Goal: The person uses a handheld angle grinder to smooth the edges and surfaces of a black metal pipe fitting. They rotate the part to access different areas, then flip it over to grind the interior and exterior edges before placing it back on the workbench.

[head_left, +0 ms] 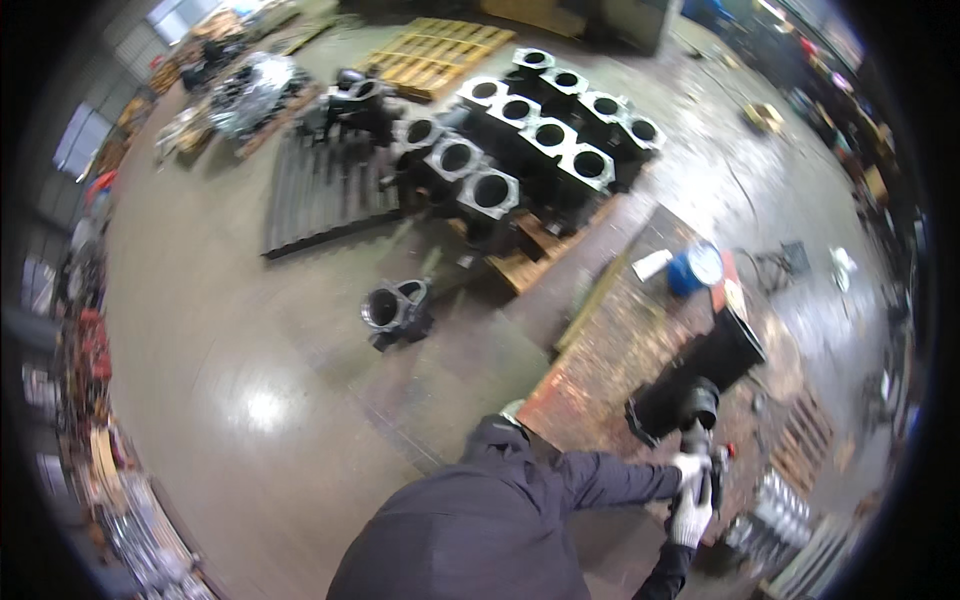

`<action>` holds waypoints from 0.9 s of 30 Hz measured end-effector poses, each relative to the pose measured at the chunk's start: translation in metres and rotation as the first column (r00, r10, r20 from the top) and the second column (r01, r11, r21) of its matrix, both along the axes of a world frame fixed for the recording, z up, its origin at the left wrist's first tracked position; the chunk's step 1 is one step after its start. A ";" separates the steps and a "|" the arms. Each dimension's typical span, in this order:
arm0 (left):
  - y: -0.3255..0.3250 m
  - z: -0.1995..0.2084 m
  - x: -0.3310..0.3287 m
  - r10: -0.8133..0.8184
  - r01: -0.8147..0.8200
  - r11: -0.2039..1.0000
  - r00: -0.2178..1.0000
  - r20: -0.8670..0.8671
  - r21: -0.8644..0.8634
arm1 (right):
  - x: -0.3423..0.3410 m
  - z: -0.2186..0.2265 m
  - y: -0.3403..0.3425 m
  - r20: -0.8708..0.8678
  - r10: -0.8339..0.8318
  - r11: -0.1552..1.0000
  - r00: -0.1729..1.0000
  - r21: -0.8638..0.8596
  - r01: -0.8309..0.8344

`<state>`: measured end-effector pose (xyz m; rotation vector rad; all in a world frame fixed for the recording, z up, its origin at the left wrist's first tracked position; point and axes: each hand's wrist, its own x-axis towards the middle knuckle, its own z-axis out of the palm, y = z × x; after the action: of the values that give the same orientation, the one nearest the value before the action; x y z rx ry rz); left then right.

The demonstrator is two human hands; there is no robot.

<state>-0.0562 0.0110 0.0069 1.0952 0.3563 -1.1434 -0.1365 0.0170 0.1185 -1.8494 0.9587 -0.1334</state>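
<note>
My gloved left hand (690,465) and my gloved right hand (691,516) are close together at the right, the left one farther away. Both are closed around a grey-and-black hand-held power tool (716,478) with a small red part; its exact kind is blurred. The tool's front end is up against a long black metal casting (690,375), near a short round dark neck (700,400) on its near side. That casting lies at a slant on a worn brown worktable (590,385). My dark left sleeve (620,478) reaches across the table's near edge.
A blue can (695,268) and a white piece (652,264) are at the table's far end. Beyond stand rows of black castings with bright bored faces (550,135). One casting (395,310) sits on the floor. Silver parts (780,510) and a wooden pallet (802,440) are at right.
</note>
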 end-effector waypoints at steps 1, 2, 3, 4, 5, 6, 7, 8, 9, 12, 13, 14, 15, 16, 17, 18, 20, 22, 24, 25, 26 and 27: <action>-0.002 -0.005 0.001 -0.001 0.004 1.000 0.984 0.176 -0.017 | 0.005 0.005 0.006 0.054 -0.020 0.997 0.998 0.076 0.016; -0.005 -0.009 0.001 -0.047 0.061 0.997 0.968 0.245 -0.051 | 0.010 0.008 0.008 0.104 -0.066 0.990 0.992 0.134 0.052; -0.005 -0.017 0.004 -0.082 0.104 0.992 0.964 0.251 -0.076 | 0.010 0.012 0.004 -0.084 0.048 0.989 0.995 -0.135 -0.059; -0.007 -0.024 0.007 -0.107 0.130 0.986 0.974 0.198 -0.106 | 0.012 0.006 0.002 -0.140 0.024 0.976 0.990 -0.212 -0.053; -0.008 -0.032 0.012 -0.128 0.144 0.980 0.985 0.120 -0.136 | 0.015 -0.001 -0.003 -0.178 -0.037 0.986 0.983 -0.166 0.007; -0.008 -0.039 0.017 -0.169 0.168 0.968 0.986 0.011 -0.185 | 0.014 -0.011 -0.008 -0.269 -0.089 0.984 0.959 -0.174 0.042; -0.010 -0.045 0.025 -0.250 0.216 0.941 0.962 -0.104 -0.262 | 0.014 -0.025 -0.009 -0.180 -0.024 0.900 0.983 -0.432 -0.058; -0.011 -0.050 0.033 -0.241 0.173 0.944 0.942 -0.232 -0.280 | 0.020 -0.037 -0.012 -0.142 -0.071 0.943 0.987 -0.332 0.020; -0.011 -0.055 0.041 -0.189 0.124 0.960 0.948 -0.256 -0.250 | 0.023 -0.046 -0.015 -0.126 -0.072 0.954 0.989 -0.298 0.032; -0.009 -0.060 0.057 -0.289 0.130 0.924 0.855 -0.431 -0.361 | 0.034 -0.052 -0.016 -0.211 -0.050 0.969 0.976 -0.246 -0.003; -0.006 -0.059 0.060 -0.237 0.081 0.942 0.847 -0.476 -0.325 | 0.041 -0.046 -0.011 -0.240 -0.051 0.975 0.969 -0.220 -0.003; -0.002 -0.058 0.060 -0.272 0.052 0.920 0.798 -0.538 -0.389 | 0.039 -0.038 -0.008 -0.263 -0.055 0.982 0.963 -0.190 0.005; 0.000 -0.051 0.055 -0.226 0.004 0.926 0.807 -0.546 -0.378 | 0.038 -0.028 -0.004 -0.286 -0.059 0.987 0.956 -0.160 0.013; 0.004 -0.045 0.050 -0.161 -0.016 0.957 0.802 -0.576 -0.289 | 0.037 -0.018 0.001 -0.264 -0.063 0.988 0.962 -0.153 0.022; 0.006 -0.037 0.044 -0.182 0.006 0.951 0.819 -0.544 -0.310 | 0.033 -0.008 0.005 -0.244 -0.062 0.989 0.968 -0.146 0.026; 0.010 -0.028 0.036 -0.197 0.041 0.955 0.827 -0.527 -0.293 | 0.027 -0.001 0.011 -0.226 -0.059 0.990 0.972 -0.136 0.028; 0.017 -0.010 0.021 -0.086 -0.038 0.972 0.860 -0.503 -0.232 | 0.014 0.010 0.017 -0.260 -0.090 0.994 0.961 -0.081 0.071; 0.026 0.007 0.006 0.021 -0.105 0.981 0.890 -0.456 -0.160 | 0.001 0.016 0.023 -0.206 -0.086 0.996 0.975 -0.041 0.079; 0.034 0.019 0.000 -0.003 -0.073 0.986 0.895 -0.446 -0.153 | -0.006 0.021 0.028 -0.149 -0.077 0.997 0.986 -0.032 0.073; 0.037 0.022 0.000 -0.020 -0.042 0.990 0.904 -0.427 -0.134 | -0.008 0.023 0.032 -0.140 -0.084 0.996 0.987 -0.022 0.082; 0.040 0.025 0.000 -0.037 -0.009 0.994 0.903 -0.429 -0.105 | -0.010 0.026 0.036 -0.160 -0.100 0.994 0.982 0.024 0.105; 0.044 0.028 0.000 -0.049 0.010 0.994 0.925 -0.376 -0.104 | -0.010 0.031 0.039 -0.182 -0.115 0.989 0.977 0.068 0.129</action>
<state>-0.0563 0.0548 0.0344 0.7894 0.5782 -1.3877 -0.1470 0.0562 0.1493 -1.7504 1.1850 -0.0043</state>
